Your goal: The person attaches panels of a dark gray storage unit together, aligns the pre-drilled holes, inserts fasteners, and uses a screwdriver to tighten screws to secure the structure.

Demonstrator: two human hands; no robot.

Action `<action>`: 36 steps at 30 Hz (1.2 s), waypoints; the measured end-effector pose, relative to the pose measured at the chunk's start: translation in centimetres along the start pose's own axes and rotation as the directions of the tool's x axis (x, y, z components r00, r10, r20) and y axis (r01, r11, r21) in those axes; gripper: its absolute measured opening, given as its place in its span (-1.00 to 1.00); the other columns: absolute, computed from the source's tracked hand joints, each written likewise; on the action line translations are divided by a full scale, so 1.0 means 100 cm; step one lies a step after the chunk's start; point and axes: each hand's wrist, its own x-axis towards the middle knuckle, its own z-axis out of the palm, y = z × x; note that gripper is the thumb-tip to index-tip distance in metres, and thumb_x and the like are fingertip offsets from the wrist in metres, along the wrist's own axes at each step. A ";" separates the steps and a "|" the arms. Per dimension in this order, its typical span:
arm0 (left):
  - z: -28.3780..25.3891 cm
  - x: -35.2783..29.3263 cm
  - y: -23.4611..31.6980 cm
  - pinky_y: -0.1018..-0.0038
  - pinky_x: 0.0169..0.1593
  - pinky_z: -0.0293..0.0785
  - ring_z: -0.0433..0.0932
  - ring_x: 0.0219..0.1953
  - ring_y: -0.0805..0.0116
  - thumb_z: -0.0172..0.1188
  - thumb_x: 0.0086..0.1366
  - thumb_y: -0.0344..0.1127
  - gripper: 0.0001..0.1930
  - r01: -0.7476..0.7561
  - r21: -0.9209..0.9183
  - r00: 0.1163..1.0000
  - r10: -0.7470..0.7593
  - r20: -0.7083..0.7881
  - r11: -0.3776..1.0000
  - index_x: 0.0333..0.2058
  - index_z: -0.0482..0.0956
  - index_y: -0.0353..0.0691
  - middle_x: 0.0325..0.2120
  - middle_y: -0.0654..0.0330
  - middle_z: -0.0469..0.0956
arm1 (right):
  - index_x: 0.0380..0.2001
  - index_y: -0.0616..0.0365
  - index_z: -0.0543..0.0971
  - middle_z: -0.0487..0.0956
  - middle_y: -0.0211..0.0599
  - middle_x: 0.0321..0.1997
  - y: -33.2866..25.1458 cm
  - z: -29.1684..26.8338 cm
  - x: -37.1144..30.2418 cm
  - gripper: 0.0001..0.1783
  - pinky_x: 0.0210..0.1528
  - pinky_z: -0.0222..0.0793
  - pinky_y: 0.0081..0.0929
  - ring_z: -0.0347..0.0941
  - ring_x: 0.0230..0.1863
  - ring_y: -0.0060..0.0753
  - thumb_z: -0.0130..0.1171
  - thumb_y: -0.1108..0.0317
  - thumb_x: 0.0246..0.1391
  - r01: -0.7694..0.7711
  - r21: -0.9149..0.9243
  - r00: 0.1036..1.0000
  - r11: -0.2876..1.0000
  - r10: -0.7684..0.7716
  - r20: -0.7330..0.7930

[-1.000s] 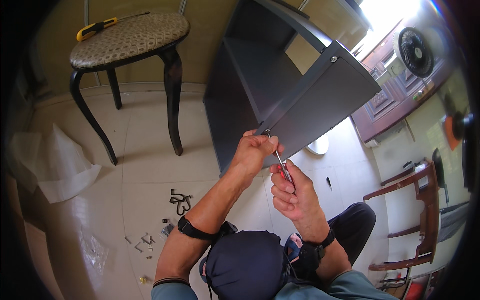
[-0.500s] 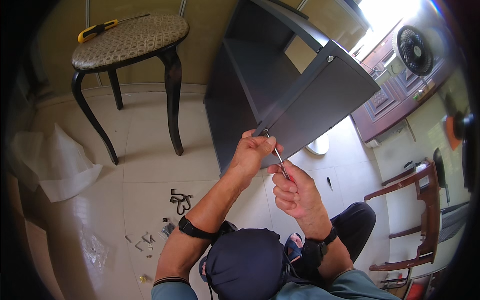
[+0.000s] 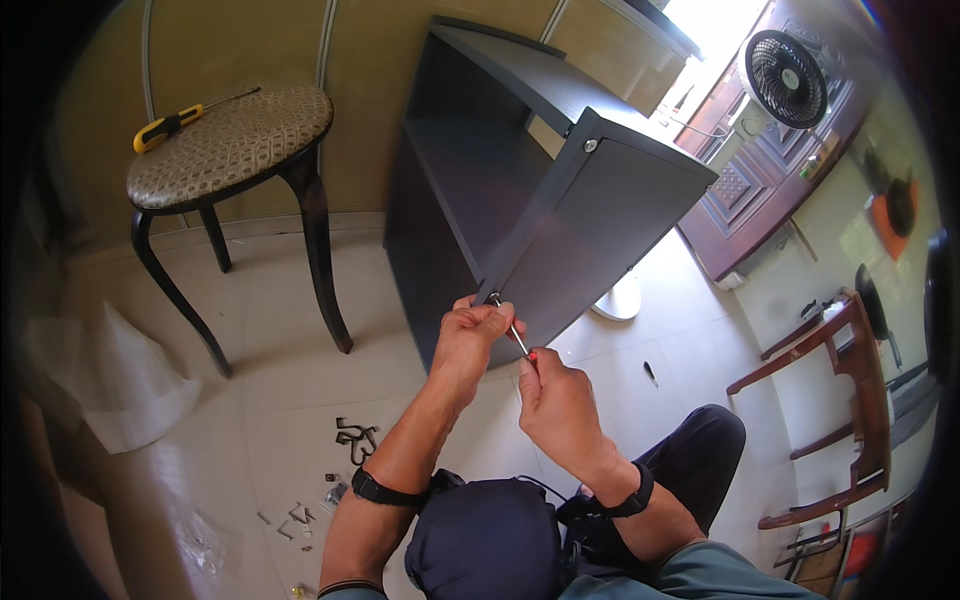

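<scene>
A dark grey cabinet (image 3: pixel 610 200) with open compartments lies tilted in front of me, a flat end panel towards me. My right hand (image 3: pixel 565 405) is closed around the red handle of a screwdriver (image 3: pixel 516 336), whose metal shaft points up and left to the panel's near corner. My left hand (image 3: pixel 465 345) pinches the shaft close to its tip, beside a small round metal fitting (image 3: pixel 495 298). The fingers partly hide where tip and fitting meet. At the panel's far corner sits a similar round metal fitting (image 3: pixel 590 146).
A patterned stool (image 3: pixel 240 140) at the left bears a yellow-and-black screwdriver (image 3: pixel 168 129). Black hooks (image 3: pixel 355 438) and small metal brackets (image 3: pixel 297 520) lie on the floor near my left arm. A wooden chair (image 3: pixel 865 400) stands right, a fan (image 3: pixel 785 80) behind it.
My view has shifted, so the cabinet and hands sit further left and lower. My right hand has turned on the screwdriver handle, its back now facing up. The left keeps its pinch.
</scene>
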 end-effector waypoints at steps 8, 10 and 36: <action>0.006 -0.002 -0.002 0.28 0.32 -0.15 0.22 0.02 0.33 0.10 0.31 -0.09 -0.61 -0.037 0.118 0.999 0.038 -0.009 0.992 -0.58 0.63 -0.23 -0.58 0.29 0.53 | -0.26 0.32 0.49 0.19 -0.61 -0.73 -0.006 -0.016 0.010 -0.61 -0.76 -0.06 -0.66 0.03 -0.76 -0.73 -0.15 0.17 0.34 -0.684 0.723 0.722 0.099 0.234 0.651; 0.006 -0.003 0.001 0.27 0.32 -0.15 0.22 0.02 0.33 0.10 0.31 -0.09 -0.61 -0.051 0.107 0.999 0.052 -0.005 0.993 -0.58 0.63 -0.23 -0.58 0.28 0.53 | -0.24 0.33 0.49 0.16 -0.61 -0.73 -0.005 -0.019 0.012 -0.60 -0.77 -0.09 -0.67 0.00 -0.77 -0.73 -0.16 0.16 0.34 -0.702 0.712 0.695 -0.029 0.191 0.693; 0.012 0.006 -0.009 0.34 0.28 -0.06 0.39 -0.30 0.44 0.25 0.20 -0.16 -0.66 -0.123 0.073 0.975 0.134 -0.178 0.990 -0.64 0.62 -0.28 -0.69 0.31 0.45 | -0.03 0.26 0.46 0.53 0.01 -0.55 -0.012 0.001 -0.002 -0.71 -0.49 0.37 -0.38 0.53 -0.56 -0.09 0.01 0.46 0.18 -0.041 0.338 0.995 0.940 0.069 -0.073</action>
